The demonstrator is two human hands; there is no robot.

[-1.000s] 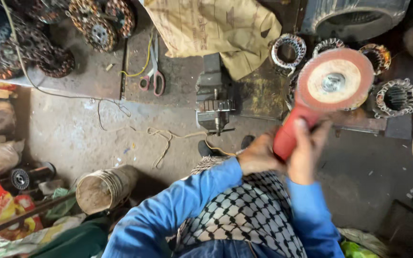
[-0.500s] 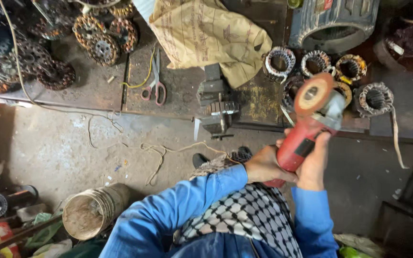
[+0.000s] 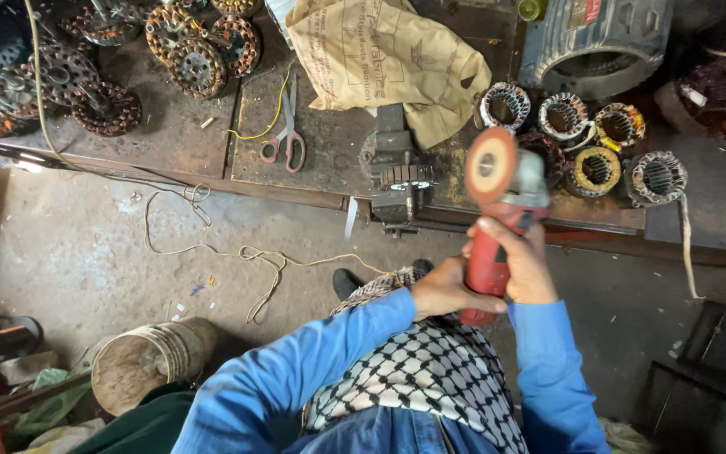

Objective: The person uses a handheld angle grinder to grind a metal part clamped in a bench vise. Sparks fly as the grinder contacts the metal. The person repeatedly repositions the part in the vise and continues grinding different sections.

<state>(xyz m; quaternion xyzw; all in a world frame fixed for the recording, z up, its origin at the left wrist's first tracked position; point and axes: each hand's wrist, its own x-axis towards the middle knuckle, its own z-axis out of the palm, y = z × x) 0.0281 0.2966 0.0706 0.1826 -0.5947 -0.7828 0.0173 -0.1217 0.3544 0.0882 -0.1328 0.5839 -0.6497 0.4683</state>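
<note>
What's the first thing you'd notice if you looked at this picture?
The red angle grinder stands out most: the left hand and the right hand both grip it in the middle of the view, its round disc tilted near the bench vise. Behind it, wound motor stators cluster on the right of the workbench, with red-handled scissors and a crumpled brown paper bag further left.

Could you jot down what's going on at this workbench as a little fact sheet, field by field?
Setting: workbench above a concrete floor
Tool: red angle grinder, disc tilted towards the bench
Left hand: grips the grinder's lower handle
Right hand: wraps the grinder's body
Nearest fixture: bench vise, holding a toothed part
On bench: scissors, paper sack, wound motor stators
Floor: bucket, loose cord
</note>
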